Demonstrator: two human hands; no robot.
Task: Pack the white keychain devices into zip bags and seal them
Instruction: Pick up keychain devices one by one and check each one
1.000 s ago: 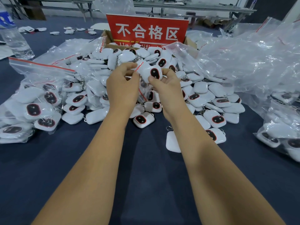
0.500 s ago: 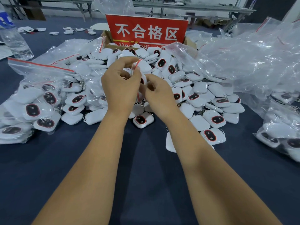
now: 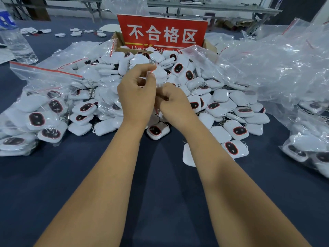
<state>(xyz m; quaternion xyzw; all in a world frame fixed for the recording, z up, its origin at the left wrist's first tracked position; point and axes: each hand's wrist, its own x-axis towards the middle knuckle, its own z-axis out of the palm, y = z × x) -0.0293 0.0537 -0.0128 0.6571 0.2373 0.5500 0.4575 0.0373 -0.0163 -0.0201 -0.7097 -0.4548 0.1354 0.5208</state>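
Observation:
A heap of white keychain devices [image 3: 220, 107] with dark oval faces covers the middle of the dark blue table. Over the heap, my left hand [image 3: 136, 97] pinches the red-striped top of a small clear zip bag [image 3: 155, 75] between thumb and fingertips. My right hand [image 3: 175, 102] sits just below and to the right, its fingers curled on the lower part of the same bag. The device inside the bag is mostly hidden behind both hands.
A large zip bag full of devices [image 3: 35, 114] lies at the left. Piles of clear bags [image 3: 277, 68] fill the right side. A red sign [image 3: 162, 32] stands in a cardboard box behind the heap. A water bottle [image 3: 16, 41] stands far left.
The device that showed between my hands a second ago is now out of sight. My right hand has moved down and left, closer to my left hand, which has turned its fingers up.

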